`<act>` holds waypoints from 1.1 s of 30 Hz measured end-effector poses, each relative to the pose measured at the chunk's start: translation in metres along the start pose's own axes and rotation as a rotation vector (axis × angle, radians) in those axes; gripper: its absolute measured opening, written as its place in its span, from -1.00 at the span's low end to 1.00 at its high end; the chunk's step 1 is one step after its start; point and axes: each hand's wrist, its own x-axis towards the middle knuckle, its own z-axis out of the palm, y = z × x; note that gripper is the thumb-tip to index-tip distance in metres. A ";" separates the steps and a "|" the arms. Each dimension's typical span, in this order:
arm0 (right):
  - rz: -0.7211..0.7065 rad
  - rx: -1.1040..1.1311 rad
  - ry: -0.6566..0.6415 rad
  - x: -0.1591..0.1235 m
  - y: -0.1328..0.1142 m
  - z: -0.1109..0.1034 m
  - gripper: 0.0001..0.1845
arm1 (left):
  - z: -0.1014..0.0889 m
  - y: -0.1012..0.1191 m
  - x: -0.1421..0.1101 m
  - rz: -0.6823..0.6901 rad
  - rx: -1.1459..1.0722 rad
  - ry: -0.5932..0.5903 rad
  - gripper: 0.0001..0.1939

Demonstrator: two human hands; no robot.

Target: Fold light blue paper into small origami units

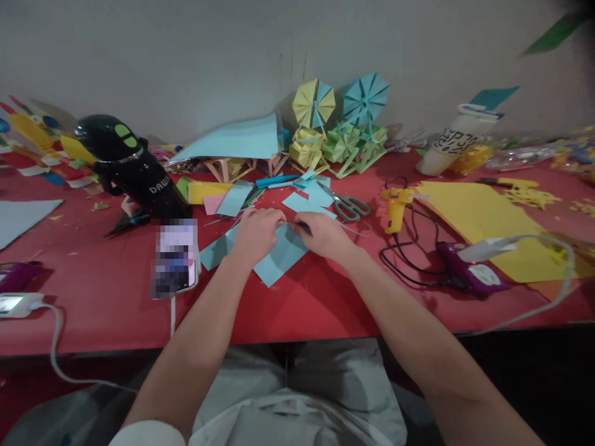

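Observation:
A light blue square of paper (279,260) lies on the red table (116,310) in front of me, turned like a diamond. My left hand (255,232) rests on its upper left part with the fingers curled and pressed down on the paper. My right hand (325,234) presses the upper right part, fingers bent; something dark shows at its fingertips, too small to name. The two hands nearly touch over the paper's top corner. More light blue paper pieces (309,198) lie just behind the hands.
Scissors (348,205) and a yellow glue gun (395,207) with black cables lie right of the hands. A phone (175,257) and a black device (130,164) stand left. Folded paper umbrellas (339,124), a white bottle (449,145) and a yellow sheet (483,223) sit further back and right.

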 end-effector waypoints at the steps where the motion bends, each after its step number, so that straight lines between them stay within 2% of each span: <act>1: 0.012 0.016 0.000 0.000 0.002 -0.002 -0.78 | -0.001 -0.001 0.000 -0.013 0.002 0.014 -0.78; 7: 0.019 0.190 0.039 0.000 0.024 -0.015 -0.67 | -0.013 -0.012 0.000 -0.132 -0.092 0.060 -0.78; 11: 0.102 0.442 0.118 0.001 0.031 -0.021 -0.62 | -0.014 -0.019 -0.001 -0.214 -0.231 0.104 -0.82; 15: 0.230 0.783 0.183 0.002 0.025 -0.023 -0.61 | -0.007 -0.027 0.001 -0.282 -0.440 0.161 -0.87; 17: 0.279 0.901 0.172 0.002 0.021 -0.023 -0.57 | -0.003 -0.030 0.004 -0.311 -0.532 0.217 -0.90; 22: 0.335 1.008 0.026 -0.001 0.017 -0.022 -0.54 | 0.001 -0.033 0.009 -0.470 -0.735 0.287 -0.92; 26: 0.405 1.130 -0.005 -0.003 0.017 -0.022 -0.62 | 0.003 -0.029 0.009 -0.583 -0.929 0.350 -0.95; 30: 0.454 1.233 0.066 -0.001 0.016 -0.019 -0.64 | 0.001 -0.014 0.009 -0.695 -1.179 0.278 -0.89; 33: 0.494 1.271 0.123 0.001 0.014 -0.013 -0.62 | -0.001 0.001 0.008 -0.724 -1.309 0.232 -0.85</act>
